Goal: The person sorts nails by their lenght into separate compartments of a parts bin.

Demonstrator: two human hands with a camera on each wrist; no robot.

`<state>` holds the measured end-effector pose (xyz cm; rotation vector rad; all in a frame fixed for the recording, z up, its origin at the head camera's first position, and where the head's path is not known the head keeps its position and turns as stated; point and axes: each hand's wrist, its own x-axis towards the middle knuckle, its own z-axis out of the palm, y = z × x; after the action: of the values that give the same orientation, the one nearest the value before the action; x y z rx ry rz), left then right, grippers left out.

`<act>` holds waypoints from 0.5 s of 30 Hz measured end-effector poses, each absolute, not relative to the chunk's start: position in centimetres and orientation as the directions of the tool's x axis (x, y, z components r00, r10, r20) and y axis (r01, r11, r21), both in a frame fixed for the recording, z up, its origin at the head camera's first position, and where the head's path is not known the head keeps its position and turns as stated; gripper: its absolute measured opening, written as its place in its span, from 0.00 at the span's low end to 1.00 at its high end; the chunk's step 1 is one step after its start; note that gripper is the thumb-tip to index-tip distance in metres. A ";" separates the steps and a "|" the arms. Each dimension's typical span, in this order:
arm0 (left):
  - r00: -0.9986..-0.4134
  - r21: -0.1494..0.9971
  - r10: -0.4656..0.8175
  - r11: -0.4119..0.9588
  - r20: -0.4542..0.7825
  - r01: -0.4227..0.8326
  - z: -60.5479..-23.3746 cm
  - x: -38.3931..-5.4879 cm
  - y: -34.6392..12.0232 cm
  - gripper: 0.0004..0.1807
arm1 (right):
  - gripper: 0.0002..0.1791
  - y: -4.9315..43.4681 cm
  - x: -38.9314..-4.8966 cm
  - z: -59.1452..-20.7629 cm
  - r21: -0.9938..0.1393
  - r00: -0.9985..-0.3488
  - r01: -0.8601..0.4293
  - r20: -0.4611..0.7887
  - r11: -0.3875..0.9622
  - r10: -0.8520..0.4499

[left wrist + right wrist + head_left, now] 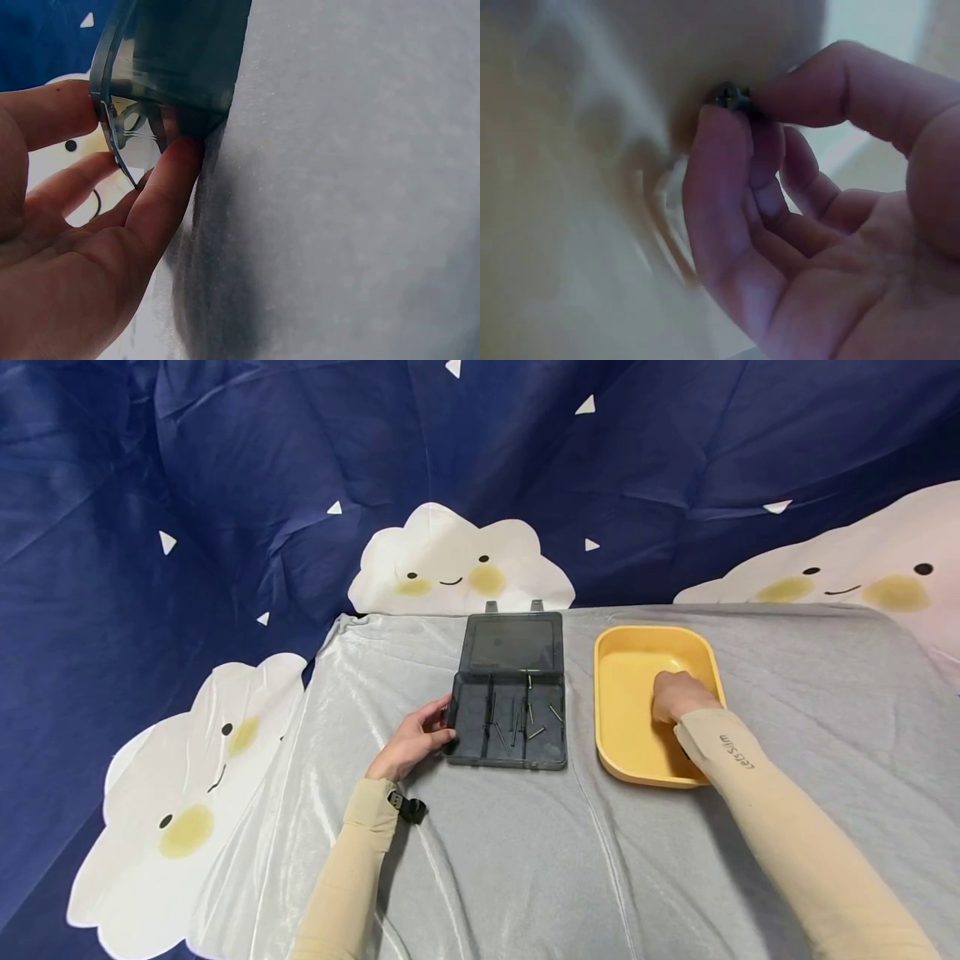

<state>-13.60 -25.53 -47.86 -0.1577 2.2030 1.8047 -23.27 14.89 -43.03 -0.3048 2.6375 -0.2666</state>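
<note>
My left hand (411, 742) holds the left side of a dark see-through compartment box (470, 727). In the left wrist view, the thumb and fingers wrap that box's corner (191, 56). The box lies open with its lid (512, 642) folded back. Several thin screws (536, 733) are scattered in its middle and right compartments, while the left one shows bare. My right hand (678, 695) reaches down inside a yellow tub (622, 710). Up close, its thumb and fingertips pinch a small dark screw (731, 97), cross-slotted head showing; the shank is mostly hidden by the fingers.
Grey cloth (525, 860) with soft folds covers the table. Behind it hangs a dark blue curtain (262, 460) with a printed white cloud (457, 556). The tub stands just right of the box, with a strip of cloth between them.
</note>
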 end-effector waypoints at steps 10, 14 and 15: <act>-0.949 0.941 0.102 0.195 -0.299 -0.276 -47.9 -13.6 -25.5 0.40 | 0.11 14.9 -23.1 -43.2 -0.247 -0.858 -0.146 -0.450 0.958 -0.247; -0.949 0.945 0.114 0.182 -0.294 -0.271 -47.9 -13.6 -25.6 0.41 | 0.10 15.0 -23.2 -43.2 -0.247 -0.858 -0.151 -0.448 0.957 -0.251; -0.949 0.946 0.116 0.181 -0.293 -0.270 -47.9 -13.6 -25.6 0.41 | 0.10 15.0 -23.2 -43.3 -0.249 -0.858 -0.152 -0.448 0.957 -0.253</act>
<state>-13.59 -25.63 -47.94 -0.1468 2.1632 1.8316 -23.25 14.99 -43.25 -0.2885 2.6158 -0.2803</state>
